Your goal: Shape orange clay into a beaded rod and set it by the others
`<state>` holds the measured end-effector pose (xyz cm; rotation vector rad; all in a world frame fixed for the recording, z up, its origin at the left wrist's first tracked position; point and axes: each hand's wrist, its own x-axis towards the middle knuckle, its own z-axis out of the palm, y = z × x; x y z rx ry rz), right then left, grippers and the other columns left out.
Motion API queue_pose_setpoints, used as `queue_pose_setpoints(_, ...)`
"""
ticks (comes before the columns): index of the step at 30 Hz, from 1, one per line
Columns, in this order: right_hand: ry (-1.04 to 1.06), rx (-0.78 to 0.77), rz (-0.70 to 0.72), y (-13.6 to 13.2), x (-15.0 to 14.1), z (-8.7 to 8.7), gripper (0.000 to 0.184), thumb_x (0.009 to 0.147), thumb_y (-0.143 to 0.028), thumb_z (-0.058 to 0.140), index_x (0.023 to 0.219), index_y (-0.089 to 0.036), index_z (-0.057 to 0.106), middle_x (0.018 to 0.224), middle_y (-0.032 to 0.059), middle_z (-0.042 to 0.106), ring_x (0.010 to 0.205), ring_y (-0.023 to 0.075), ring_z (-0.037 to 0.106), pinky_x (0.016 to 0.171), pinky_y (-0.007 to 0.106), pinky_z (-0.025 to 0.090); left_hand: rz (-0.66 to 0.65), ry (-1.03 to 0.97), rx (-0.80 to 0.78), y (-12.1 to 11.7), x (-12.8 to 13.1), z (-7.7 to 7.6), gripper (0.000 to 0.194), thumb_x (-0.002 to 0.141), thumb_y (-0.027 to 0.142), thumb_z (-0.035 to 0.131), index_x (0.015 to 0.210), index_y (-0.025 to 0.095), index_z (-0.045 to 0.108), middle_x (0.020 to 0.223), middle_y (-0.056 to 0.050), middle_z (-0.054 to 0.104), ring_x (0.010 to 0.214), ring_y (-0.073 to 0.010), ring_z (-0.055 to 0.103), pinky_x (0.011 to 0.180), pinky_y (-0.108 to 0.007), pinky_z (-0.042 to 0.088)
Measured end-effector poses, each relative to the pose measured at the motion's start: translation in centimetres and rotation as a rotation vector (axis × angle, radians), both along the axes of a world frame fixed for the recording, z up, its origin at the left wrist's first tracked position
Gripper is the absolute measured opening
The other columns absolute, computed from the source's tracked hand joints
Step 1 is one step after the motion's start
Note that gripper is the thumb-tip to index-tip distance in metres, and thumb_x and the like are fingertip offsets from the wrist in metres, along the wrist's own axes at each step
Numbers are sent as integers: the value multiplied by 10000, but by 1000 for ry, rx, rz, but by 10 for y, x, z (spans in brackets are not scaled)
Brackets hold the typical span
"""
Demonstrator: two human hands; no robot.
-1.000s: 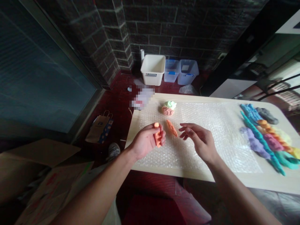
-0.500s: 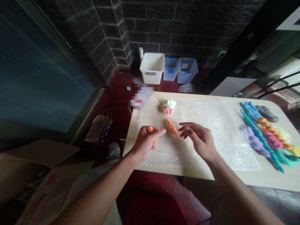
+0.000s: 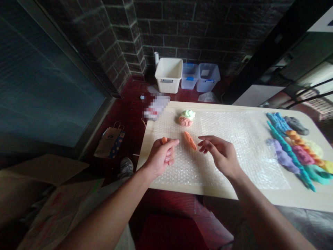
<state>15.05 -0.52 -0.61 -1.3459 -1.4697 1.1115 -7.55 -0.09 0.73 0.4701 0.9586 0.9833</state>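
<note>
My left hand (image 3: 161, 156) is curled into a fist over the left part of the bubble wrap (image 3: 229, 139), and only the tip of an orange clay piece (image 3: 164, 140) pokes out above the thumb. A second orange clay strip (image 3: 190, 140) lies flat on the wrap between my hands. Just right of that strip my right hand (image 3: 218, 154) hovers, fingers loosely bent and apart, with nothing in it. A pink and green clay lump (image 3: 186, 118) sits farther back on the wrap.
Several twisted clay ropes in blue, purple, orange, teal and grey (image 3: 293, 149) lie at the table's right end. On the floor behind the light wooden table (image 3: 286, 201) stand a white bin (image 3: 169, 74) and two clear tubs (image 3: 200, 76); a paper bag (image 3: 110, 140) lies left.
My left hand has closed from a palm-up hold into a fist around the orange clay and drawn slightly left. The right hand has barely moved.
</note>
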Motion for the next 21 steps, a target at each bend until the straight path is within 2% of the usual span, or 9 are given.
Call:
queue_pose_setpoints(2,-4,1,-1,0,0,0,437,965,-524,681,1124,-125,766,879,110,800,726,218,746,683,349,599,-17,-28,-18,1,-1,2,546,716,325,847,558,220,335,428,121,272,332,-27,215,336,-199,172)
queue_pose_setpoints(5,-7,2,2,0,0,0,441,964,-528,680,1128,-128,766,884,111,801,727,221,747,681,352,598,-27,-56,-22,2,-3,3,587,730,336,823,549,227,275,430,120,234,338,-27,197,346,-204,148)
queue_pose_setpoints(9,-12,2,4,0,0,-1,439,965,-531,680,1119,-129,768,879,112,801,729,225,747,682,356,594,-17,-59,-22,3,-3,3,585,724,337,807,557,230,256,455,121,214,356,-25,176,358,-201,128)
queue_pose_setpoints(16,-20,3,6,-1,0,-2,435,971,-529,677,1123,-132,766,883,111,803,734,221,745,688,354,595,50,-34,-127,6,-2,8,585,733,311,739,537,238,193,430,118,160,341,-33,130,342,-204,96)
queue_pose_setpoints(21,-26,8,9,-1,0,-2,443,968,-534,676,1120,-129,769,880,114,803,733,225,749,683,355,601,46,-17,-105,6,-1,8,610,722,324,760,536,242,185,428,120,154,336,-31,131,345,-207,92)
